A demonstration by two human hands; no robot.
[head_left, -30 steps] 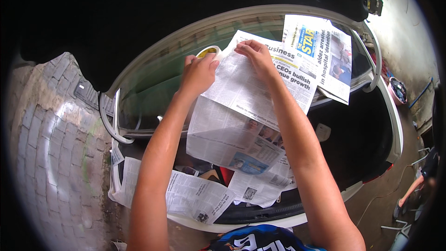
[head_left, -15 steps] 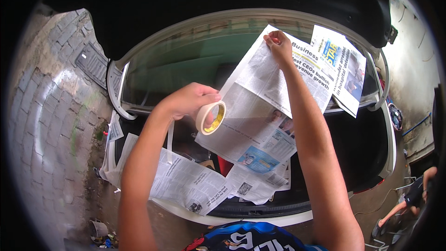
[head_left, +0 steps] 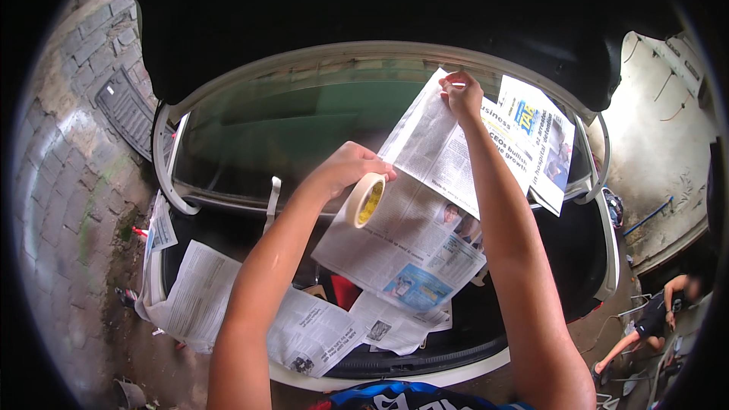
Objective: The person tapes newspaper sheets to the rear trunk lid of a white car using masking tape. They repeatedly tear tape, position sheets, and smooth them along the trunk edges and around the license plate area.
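Observation:
A large newspaper sheet [head_left: 395, 222] hangs slanted between my hands in front of the car's rear window [head_left: 281, 133]. My right hand [head_left: 463, 97] pinches its upper corner, and a small white bit shows at the fingertips. At the sheet's left edge, my left hand [head_left: 351, 167] has its fingers closed around a roll of masking tape [head_left: 370, 201], with the fingertips touching the paper's edge. How the fingers grip inside the roll is partly hidden. Another newspaper piece [head_left: 556, 156] covers the window's right end.
More newspaper [head_left: 315, 334] lies over the open trunk's rear edge. A pale tape strip [head_left: 272, 199] sticks up left of my left hand. The dark raised tailgate [head_left: 364, 7] spans the top. Far right, a person [head_left: 657, 315] sits low; a paved surface [head_left: 57, 159] lies left.
My left hand has moved right with the tape roll, up against the sheet's left edge. My right hand keeps hold of the top corner. The whole view has shifted slightly.

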